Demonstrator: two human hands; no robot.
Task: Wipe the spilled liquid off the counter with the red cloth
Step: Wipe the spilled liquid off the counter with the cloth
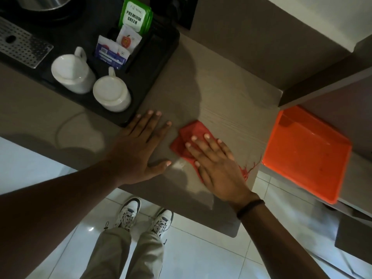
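A folded red cloth (189,135) lies flat on the brown counter (231,101) near its front edge. My right hand (217,168) presses down on the cloth with fingers spread, covering its near half; frayed red threads stick out at the hand's right. My left hand (141,150) rests palm down on the bare counter just left of the cloth, fingers apart, holding nothing. A small wet sheen (178,165) shows on the counter between the two hands.
A black tray (161,63) at the back left holds two upturned white cups (72,73) and tea sachets (136,17). An orange tray (306,154) sits on a lower shelf to the right. The counter's front edge runs just below my hands, with tiled floor beneath.
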